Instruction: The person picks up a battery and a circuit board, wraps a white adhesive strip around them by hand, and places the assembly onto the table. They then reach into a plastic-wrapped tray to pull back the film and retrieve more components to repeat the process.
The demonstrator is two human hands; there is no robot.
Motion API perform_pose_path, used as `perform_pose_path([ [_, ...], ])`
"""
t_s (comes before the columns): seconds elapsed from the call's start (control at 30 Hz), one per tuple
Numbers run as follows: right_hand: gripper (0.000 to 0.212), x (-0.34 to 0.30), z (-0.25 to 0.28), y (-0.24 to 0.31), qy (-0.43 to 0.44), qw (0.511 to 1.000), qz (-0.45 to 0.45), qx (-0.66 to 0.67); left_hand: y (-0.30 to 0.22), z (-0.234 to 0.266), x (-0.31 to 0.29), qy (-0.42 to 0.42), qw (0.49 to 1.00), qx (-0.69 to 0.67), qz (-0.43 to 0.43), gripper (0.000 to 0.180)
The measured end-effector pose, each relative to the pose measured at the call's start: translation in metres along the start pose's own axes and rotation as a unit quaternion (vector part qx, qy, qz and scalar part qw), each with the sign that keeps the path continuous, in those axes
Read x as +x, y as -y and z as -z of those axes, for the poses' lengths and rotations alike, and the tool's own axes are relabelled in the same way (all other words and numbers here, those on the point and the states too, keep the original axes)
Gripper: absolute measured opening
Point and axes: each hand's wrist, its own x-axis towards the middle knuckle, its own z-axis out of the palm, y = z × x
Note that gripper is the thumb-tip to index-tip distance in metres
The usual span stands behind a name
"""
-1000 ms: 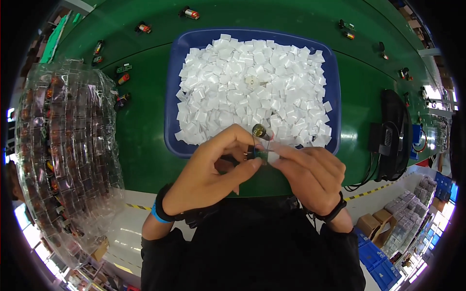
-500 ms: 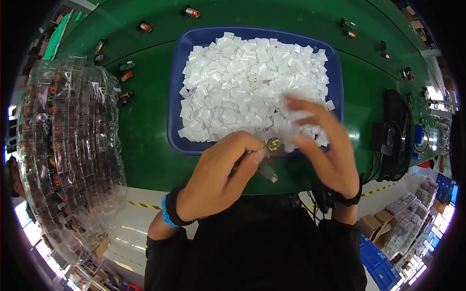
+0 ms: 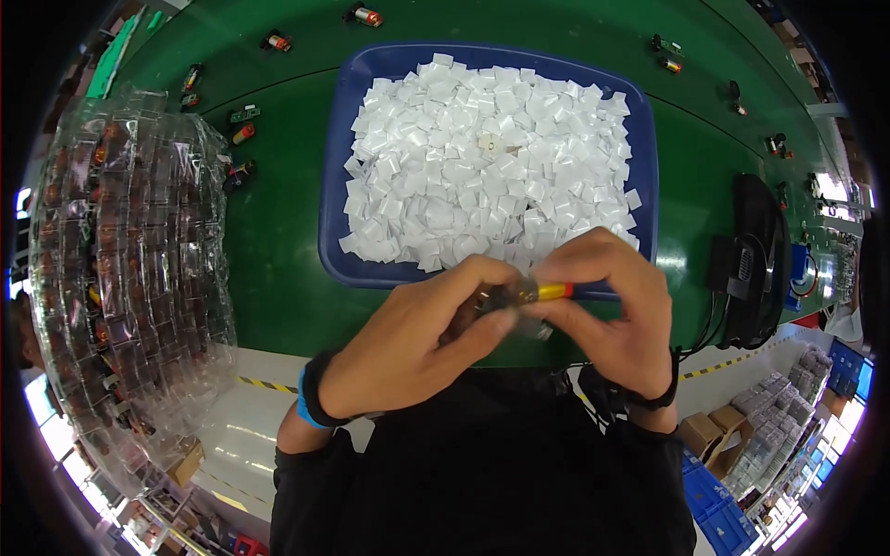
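Observation:
Close to the table's front edge, both hands meet at a small battery assembly (image 3: 553, 291), a yellow and red cylinder with a dark, motion-blurred part at its left end. My left hand (image 3: 422, 338) is closed, thumb and forefinger pinching the dark end. From the other side my right hand (image 3: 616, 306) closes its fingertips round the cylinder end. Just beyond them is a blue tray (image 3: 331, 204) heaped with small white square pieces (image 3: 445, 176). A cream round tab (image 3: 491, 145) rests on the heap. What lies between the fingertips is partly hidden.
At left stands a stack of clear plastic blister trays (image 3: 139, 278) with parts inside. Several similar assemblies, such as one with a red-orange cylinder (image 3: 368, 17), lie along the green table (image 3: 278, 213). A black device (image 3: 751, 259) with cables sits at right.
My right hand has come down and left from over the tray to the assembly and closed on it. The assembly has turned, now showing its yellow and red side.

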Motion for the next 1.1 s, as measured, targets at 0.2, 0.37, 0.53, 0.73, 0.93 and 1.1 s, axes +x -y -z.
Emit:
perform_pose_path([
  [0.2,0.031,0.005,0.012,0.001,0.073,0.992,0.052,-0.088,0.004,0.006,-0.001,0.047,0.996,-0.019,0.067,0.044],
  [0.37,0.030,0.000,0.016,0.009,0.149,0.989,0.005,-0.025,0.003,0.009,-0.003,0.045,0.997,-0.026,0.058,0.045],
  [0.53,0.026,-0.005,0.013,0.004,0.100,0.993,0.063,0.015,-0.001,0.010,-0.005,0.057,0.990,-0.111,0.071,0.043],
  [0.73,0.028,-0.009,0.007,-0.002,0.028,0.977,0.191,-0.091,-0.001,0.013,0.002,0.073,0.981,-0.168,0.062,0.034],
  [0.93,0.023,-0.017,0.001,0.007,-0.021,0.955,0.226,-0.193,-0.004,0.003,0.008,0.062,0.962,-0.246,0.103,0.028],
  [1.1,0.026,-0.016,-0.002,0.005,-0.072,0.948,0.218,-0.220,0.004,-0.006,0.001,0.037,0.976,-0.198,0.086,0.032],
])
